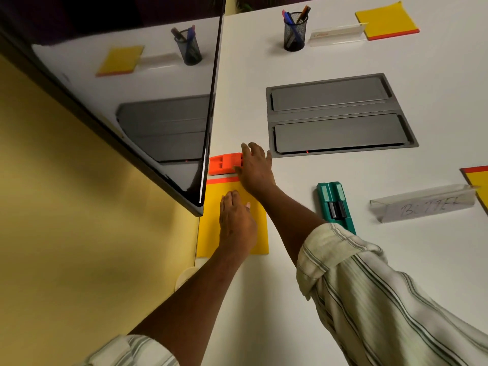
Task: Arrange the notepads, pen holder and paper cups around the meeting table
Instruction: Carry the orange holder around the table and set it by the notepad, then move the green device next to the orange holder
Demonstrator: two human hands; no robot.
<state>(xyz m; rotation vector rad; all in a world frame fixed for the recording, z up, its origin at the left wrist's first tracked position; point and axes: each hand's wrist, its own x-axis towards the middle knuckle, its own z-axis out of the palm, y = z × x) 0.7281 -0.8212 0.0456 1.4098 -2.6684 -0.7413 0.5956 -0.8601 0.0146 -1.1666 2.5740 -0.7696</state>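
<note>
Left hand [236,220]: flat, palm down, fingers together, resting on the yellow notepad [211,233]; grips nothing.
Right hand [254,167]: reached forward past the left, fingers loosely spread over the near end of the orange holder [224,164]; touching its edge, closure around it not clear.
Under the left palm: yellow notepad with an orange strip on its far edge, close against the table's left side by the glossy dark screen [148,107].
Just beyond the left fingertips: orange holder, lying a little apart from the pad's orange strip.
Right of the right forearm: green holder [335,204] with dark pieces in it, then a clear name stand [422,204] with handwriting, then another notepad's corner [476,180] at the frame edge.
Well beyond the right hand: grey cable hatch [340,114]; farther still, mesh pen holder [295,30], second clear stand [338,35], far yellow notepad [386,21].
Paper cups: none surely identifiable.
Step in hand, judged: squaring pad and orange holder.
Done well: pad pinned flat with the left palm; holder slid, not lifted, parallel to the strip; no bumping the screen.
</note>
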